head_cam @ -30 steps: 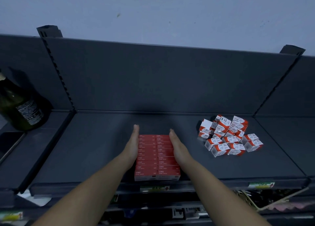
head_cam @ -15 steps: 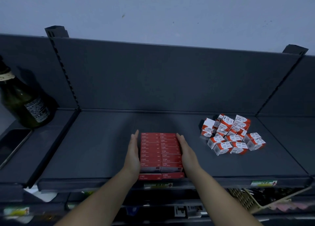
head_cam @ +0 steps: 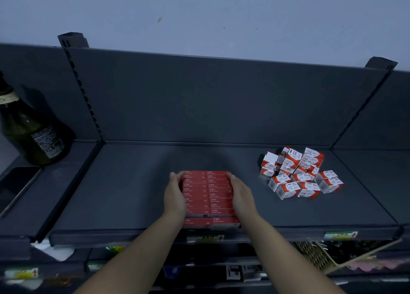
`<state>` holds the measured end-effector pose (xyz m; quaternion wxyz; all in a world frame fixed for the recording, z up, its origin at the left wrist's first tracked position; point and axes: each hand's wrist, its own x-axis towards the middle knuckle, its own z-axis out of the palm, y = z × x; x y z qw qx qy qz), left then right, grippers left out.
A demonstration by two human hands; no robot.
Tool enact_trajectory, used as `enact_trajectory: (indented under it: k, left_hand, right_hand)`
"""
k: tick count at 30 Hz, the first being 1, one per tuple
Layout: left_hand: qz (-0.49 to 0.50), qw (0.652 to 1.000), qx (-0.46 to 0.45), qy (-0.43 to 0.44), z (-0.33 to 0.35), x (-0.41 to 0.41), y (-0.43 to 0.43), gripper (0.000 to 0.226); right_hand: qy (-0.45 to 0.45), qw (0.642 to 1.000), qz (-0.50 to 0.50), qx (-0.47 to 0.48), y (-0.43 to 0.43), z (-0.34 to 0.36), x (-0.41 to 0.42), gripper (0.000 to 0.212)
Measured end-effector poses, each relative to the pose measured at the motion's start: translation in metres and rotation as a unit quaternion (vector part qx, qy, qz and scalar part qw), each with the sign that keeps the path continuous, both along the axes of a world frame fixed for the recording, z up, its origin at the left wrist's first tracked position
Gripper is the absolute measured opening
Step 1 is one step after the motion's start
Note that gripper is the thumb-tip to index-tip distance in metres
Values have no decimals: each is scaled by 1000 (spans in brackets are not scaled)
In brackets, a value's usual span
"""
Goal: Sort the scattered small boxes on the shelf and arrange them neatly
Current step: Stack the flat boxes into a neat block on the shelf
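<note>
Mid shelf front | L hand + R hand grip: clasping red box block sides | white-red boxes heaped R

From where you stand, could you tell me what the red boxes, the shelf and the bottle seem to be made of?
Red boxes: likely matte printed cardboard, sharp folded edges. Shelf: probably painted metal, dark grey, smooth, thin lipped edge. Bottle: seemingly dark green glass, glossy, with paper label.

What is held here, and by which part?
The block of red boxes, clasped between left hand on its left side and right hand on its right, fingertips curling round the far corners.
</note>
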<state>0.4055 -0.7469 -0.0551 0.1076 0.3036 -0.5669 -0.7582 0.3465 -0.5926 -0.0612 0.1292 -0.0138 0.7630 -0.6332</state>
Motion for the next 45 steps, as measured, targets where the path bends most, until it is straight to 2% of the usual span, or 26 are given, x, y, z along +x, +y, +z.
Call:
enact_trajectory:
  k: [5,9,12,15,18,20,21,23,26,29,31,34,38,41,45]
  left_hand:
    - [-20,999,42,24,4,4,-5,47]
    - [-67,997,29,41,0,13,-3,40]
    - [-90,995,-12,40,-13,12,0,63]
    - [-93,993,-58,43,-26,9,1,78]
    - [-84,991,-89,52,-9,13,6,84]
    - [-87,989,-107,55,-7,14,7,74]
    - [-84,989,-112,55,-9,13,6,64]
    - [-72,988,-120,61,-11,12,6,47]
    - [-68,988,-126,62,-14,10,5,44]
    - [-71,987,-128,60,-14,9,5,43]
    - [-79,985,-141,57,-14,8,4,42]
    - [-111,976,-182,47,-14,7,-1,44]
    - [-246,939,-238,19,-10,11,-14,56]
    - [-374,874,-309,-7,-12,17,-28,87]
    - [-417,802,-427,-8,-19,21,-40,123]
  right_hand:
    - [-10,1000,-16,0,2,6,-4,34]
    - [-33,999,8,-9,8,7,-1,32]
    - [-44,999,16,-15,5,7,7,38]
    - [-17,999,32,-19,3,8,11,43]
    - [14,999,44,-25,2,6,11,39]
    - [69,996,52,7,6,2,11,37]
    - [113,990,68,51,9,-1,12,42]
    - [210,954,152,153,16,-4,15,62]
    - [314,864,279,279,20,-3,19,89]
    - [378,785,327,365,19,-2,18,95]
    - [392,771,329,379,19,-3,16,89]
    - [386,778,328,371,17,-5,13,78]
    - [381,774,333,380,16,-6,11,78]
    - [373,777,333,383,16,-7,10,82]
    - [359,772,339,401,14,-12,10,83]
